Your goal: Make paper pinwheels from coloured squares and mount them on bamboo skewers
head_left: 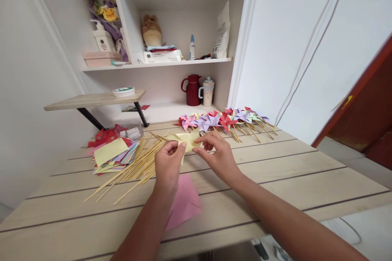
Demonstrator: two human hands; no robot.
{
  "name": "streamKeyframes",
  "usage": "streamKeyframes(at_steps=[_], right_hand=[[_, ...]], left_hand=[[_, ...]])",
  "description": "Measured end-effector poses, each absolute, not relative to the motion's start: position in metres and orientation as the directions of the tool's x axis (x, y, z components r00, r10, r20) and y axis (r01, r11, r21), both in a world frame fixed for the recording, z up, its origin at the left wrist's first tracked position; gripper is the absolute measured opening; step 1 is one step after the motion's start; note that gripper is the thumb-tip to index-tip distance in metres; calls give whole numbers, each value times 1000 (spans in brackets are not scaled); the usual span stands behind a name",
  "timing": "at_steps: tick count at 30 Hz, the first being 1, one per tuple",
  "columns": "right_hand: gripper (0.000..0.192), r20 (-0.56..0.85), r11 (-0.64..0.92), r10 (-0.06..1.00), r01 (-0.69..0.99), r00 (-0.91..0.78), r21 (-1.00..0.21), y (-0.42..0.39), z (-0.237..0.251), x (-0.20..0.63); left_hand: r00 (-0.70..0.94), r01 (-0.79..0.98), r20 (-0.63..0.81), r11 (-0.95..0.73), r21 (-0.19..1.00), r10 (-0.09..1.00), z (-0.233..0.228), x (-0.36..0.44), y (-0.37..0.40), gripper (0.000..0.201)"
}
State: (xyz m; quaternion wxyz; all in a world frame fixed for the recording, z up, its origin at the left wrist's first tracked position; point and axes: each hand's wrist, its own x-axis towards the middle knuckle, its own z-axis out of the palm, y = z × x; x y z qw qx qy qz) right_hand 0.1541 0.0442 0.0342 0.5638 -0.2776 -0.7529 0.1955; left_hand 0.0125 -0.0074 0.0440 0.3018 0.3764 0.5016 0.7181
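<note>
My left hand (168, 167) pinches a pale yellow paper (187, 138) between thumb and fingers, above the table. The paper is partly folded, with some corners raised, like a pinwheel taking shape. At its right edge, the thumb and forefinger of my right hand (217, 154) close on it; any small item between those fingertips is too small to make out. Below my hands a pink paper square (186, 204) with crease or cut lines lies on the table, partly covered by my left forearm. Wooden sticks (143, 161) are spread just left of my left hand.
Finished pinwheels (211, 121) on sticks lie in a row at the back right. A stack of coloured paper (114, 155) and a clear plastic box (133, 132) sit at left, near a small raised shelf (92, 100). A red jug (193, 89) and a cup (208, 91) stand behind.
</note>
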Motion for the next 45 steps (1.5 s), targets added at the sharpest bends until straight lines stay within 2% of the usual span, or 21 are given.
streamKeyframes(at_steps=[3, 6, 11, 14, 18, 25, 28, 31, 34, 37, 39, 41, 45], right_hand=[[29, 808, 816, 566, 252, -162, -521, 44, 37, 157], [43, 863, 835, 490, 351, -125, -424, 42, 42, 160], [46, 859, 810, 476, 476, -188, -344, 42, 45, 163], [33, 831, 812, 476, 507, -288, -290, 45, 41, 162], [9, 819, 832, 465, 481, -336, -275, 50, 36, 160], [10, 814, 838, 494, 416, -307, -352, 52, 38, 163], [10, 774, 826, 551, 334, -312, -453, 52, 39, 163], [7, 671, 728, 681, 175, -294, -663, 53, 41, 163], [11, 481, 494, 829, -29, -285, -869, 54, 43, 163], [24, 295, 228, 898, -229, -325, -946, 55, 46, 164], [28, 244, 137, 907, -309, -343, -941, 56, 48, 165], [29, 237, 118, 911, -338, -338, -934, 55, 50, 165], [30, 240, 119, 912, -346, -332, -931, 52, 52, 164]], left_hand=[[-549, 236, 455, -392, 889, 701, 44, 10, -7, 13], [-465, 494, 652, -435, 753, 599, 42, 10, -7, 14], [-271, 726, 808, -440, 529, 523, 35, 12, -6, 10], [-192, 794, 850, -431, 429, 490, 33, 11, -6, 10], [-132, 816, 875, -449, 362, 466, 35, 11, -6, 11], [-140, 789, 851, -462, 405, 507, 37, 15, -7, 13], [-175, 765, 828, -456, 455, 533, 37, 16, -7, 11], [-302, 661, 774, -463, 591, 557, 39, 15, -9, 7], [-524, 383, 596, -457, 803, 608, 41, 9, -9, 35], [-644, 40, 340, -414, 910, 686, 41, 0, -5, 51], [-628, -117, 223, -374, 920, 746, 40, -3, -2, 51], [-550, -218, 154, -320, 922, 821, 39, -3, -1, 48], [-294, -277, 137, -222, 935, 946, 40, 6, -6, 43]])
